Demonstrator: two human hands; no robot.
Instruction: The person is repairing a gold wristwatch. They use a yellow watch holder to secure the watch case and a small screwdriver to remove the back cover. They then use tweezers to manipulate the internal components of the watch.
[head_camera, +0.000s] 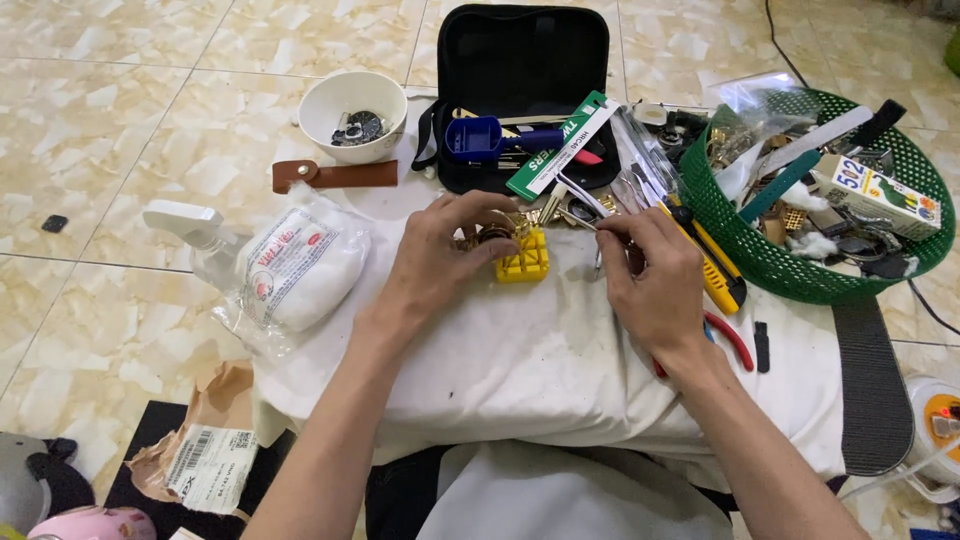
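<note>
Left hand (440, 255): fingers curled on a small metal piece atop the yellow block (523, 258), mid-worktop.
Right hand (650, 275): pinching tweezers (583, 196).

white cloth-covered table (520, 370), yellow block (523, 258), green basket (790, 275)

An improvised repair bench set up in a home is shown. A marbled tile floor (120, 110) is seen all around, and a low surface is covered with a white cloth (540, 350). At 12 o'clock an open black tool case (520, 60) is laid out; at 2 o'clock a green mesh basket (800, 270) is filled with small parts and tools. A white bowl (352, 115) of small parts is placed at 11 o'clock.
</note>
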